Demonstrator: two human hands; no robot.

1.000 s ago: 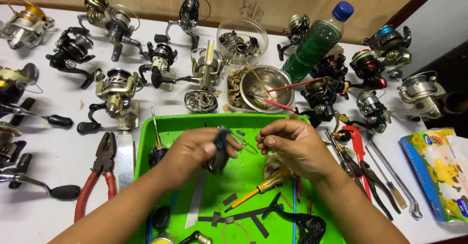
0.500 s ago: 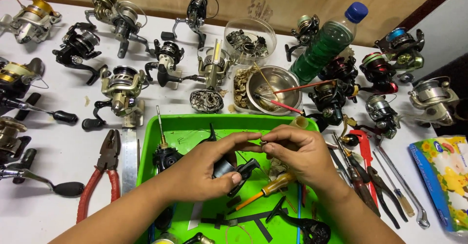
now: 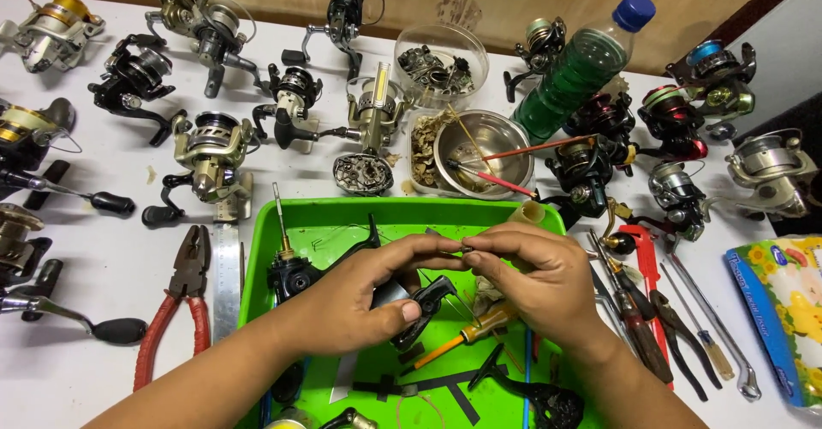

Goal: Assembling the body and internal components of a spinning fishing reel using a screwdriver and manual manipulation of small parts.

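Over a green plastic tray (image 3: 342, 223) both my hands work together. My left hand (image 3: 360, 296) grips a black fishing reel part (image 3: 419, 305), its fingertips meeting those of my right hand (image 3: 539, 279). Between the fingertips of both hands sits a tiny dark piece (image 3: 467, 249), too small to identify. Under my right hand a yellow-handled screwdriver (image 3: 467, 335) lies in the tray. A black reel body with a shaft (image 3: 287, 271) stands at the tray's left side, and black handle parts (image 3: 531, 395) lie at the tray's front.
Several spinning reels (image 3: 210, 151) cover the white table around the tray. Red-handled pliers (image 3: 175, 309) and a steel ruler (image 3: 227, 279) lie left. A metal bowl (image 3: 484, 151), clear parts tub (image 3: 441, 61) and green bottle (image 3: 582, 65) stand behind. Tools (image 3: 655, 309) and a colourful packet (image 3: 783, 309) lie right.
My hands have lifted and come together at the fingertips over the tray's middle; the black reel part has turned in my left hand. The view has tilted slightly downward.
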